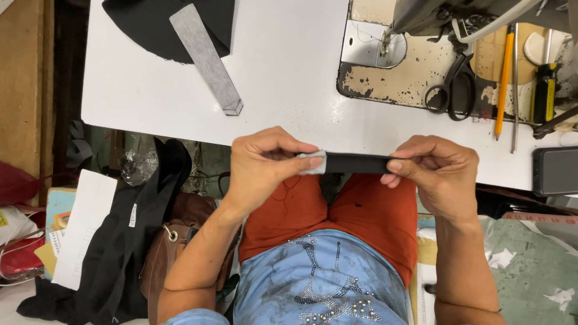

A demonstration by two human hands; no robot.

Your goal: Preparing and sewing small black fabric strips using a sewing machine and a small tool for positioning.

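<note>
We see a narrow black fabric strip with a pale grey interfacing end (355,163) held level just above the lap, in front of the near edge of the white sewing table (289,78). The left hand (262,165) pinches the pale end between thumb and curled forefinger; the right hand (436,171) pinches the black end, thumb pressed against the fingertips, the other fingers folded beneath. In our judgement the chief risk is that the fold opens or twists, since the strip is held only at its two ends and its middle hangs unsupported; an uneven pull from either hand could skew the edges or peel the pale layer from the black one. A slackened pinch would drop the strip onto the orange trousers or down among the bags below. On the table lie a long grey interfacing strip with a folded end (208,60), resting partly on a piece of black cloth (150,30), and, to the right, the worn metal bed of a sewing machine (391,72) with black-handled scissors (453,84), an orange pencil (503,78) and a yellow-and-black screwdriver (545,90); a dark phone (555,170) sits at the table's near right edge. Beside the left knee we note a brown leather bag (174,241) draped with black fabric, among white paper sheets and scraps on the floor.
</note>
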